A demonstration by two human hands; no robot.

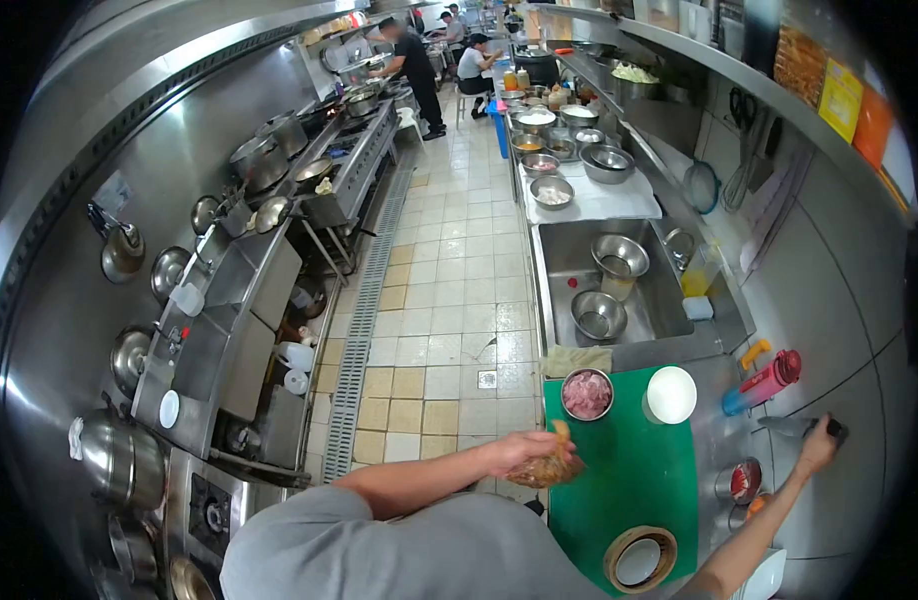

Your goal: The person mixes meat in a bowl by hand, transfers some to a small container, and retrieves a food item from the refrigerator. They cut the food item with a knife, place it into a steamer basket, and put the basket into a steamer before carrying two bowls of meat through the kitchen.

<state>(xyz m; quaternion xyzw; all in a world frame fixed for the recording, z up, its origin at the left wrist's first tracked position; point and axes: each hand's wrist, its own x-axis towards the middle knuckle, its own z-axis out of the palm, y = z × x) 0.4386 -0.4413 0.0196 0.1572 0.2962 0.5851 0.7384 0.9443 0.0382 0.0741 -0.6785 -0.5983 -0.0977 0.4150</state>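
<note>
My left hand (524, 452) is shut on a clear plastic bag of brownish food (547, 466), held over the near left edge of a green cutting board (629, 480). My right hand (817, 448) reaches out to the steel wall on the right and grips the dark handle of a knife (791, 426) there. On the board's far end stand a steel bowl of raw pink meat (587, 393) and a white round lid (670, 394). A round wood-rimmed bowl (639, 558) sits at the board's near end.
A red bottle (769, 380) lies on the counter by the wall. Beyond the board a sink (654, 310) holds steel bowls. More bowls crowd the far counter (579, 150). Stoves with woks (279, 200) line the left of the tiled aisle (449, 290). People (419, 70) work at the far end.
</note>
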